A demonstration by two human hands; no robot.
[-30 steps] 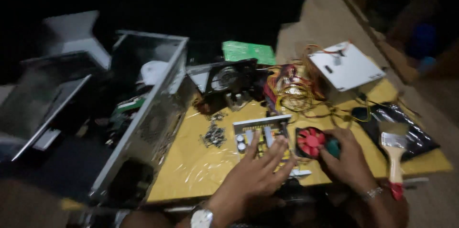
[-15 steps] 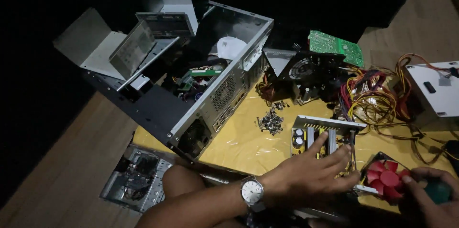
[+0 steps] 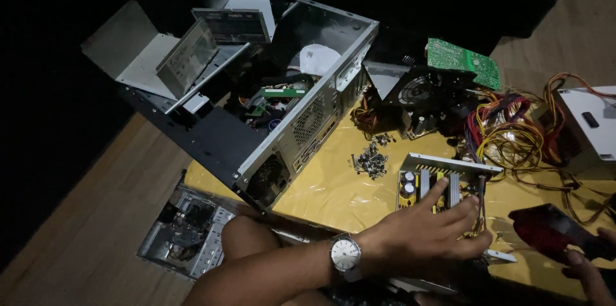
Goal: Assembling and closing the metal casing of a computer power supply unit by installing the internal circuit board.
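Head view: left hand (image 3: 427, 232) lies spread, fingers open, on the power board (image 3: 443, 187), lower centre of the yellow bench (image 3: 333, 190), steadying it. Right hand (image 3: 587, 267) at lower right clasps a red fan (image 3: 545, 229).

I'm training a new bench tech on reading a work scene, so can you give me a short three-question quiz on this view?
1. True or false: the left hand rests on the open power supply board.
2. What does the right hand hold? A) a red fan B) a green circuit board C) a brush
3. What lies loose on the yellow table cover between the computer case and the board?

Key: 1 true; 2 A, the red fan; 3 a small heap of screws.
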